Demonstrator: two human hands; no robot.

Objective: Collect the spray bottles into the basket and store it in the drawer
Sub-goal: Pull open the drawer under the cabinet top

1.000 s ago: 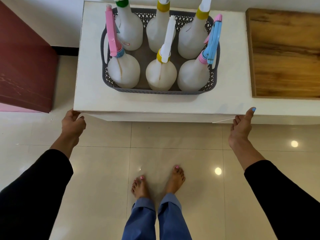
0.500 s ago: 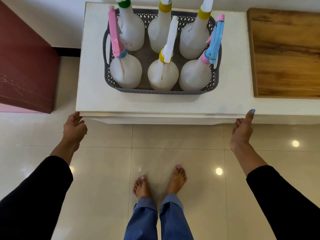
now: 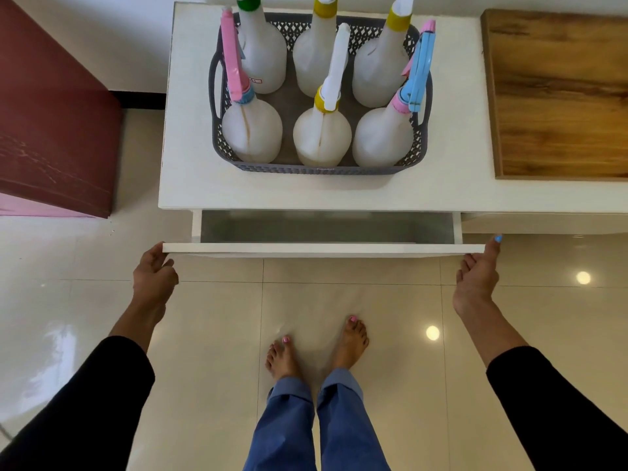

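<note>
A grey perforated basket (image 3: 319, 169) stands on the white cabinet top (image 3: 190, 185). Several white spray bottles (image 3: 322, 137) stand upright in it, with pink, yellow, green and blue nozzles. Below the top, a white drawer (image 3: 323, 248) is pulled partly out, and its grey inside shows bare. My left hand (image 3: 153, 273) grips the left end of the drawer front. My right hand (image 3: 477, 277) grips the right end, thumb up along the edge.
A dark red cabinet (image 3: 54, 130) stands at the left. A wooden board (image 3: 557, 96) lies on the top at the right. My bare feet (image 3: 316, 351) stand on the glossy tiled floor in front of the drawer.
The drawer was shut before; both hands have pulled its front out towards me, and the inside now shows.
</note>
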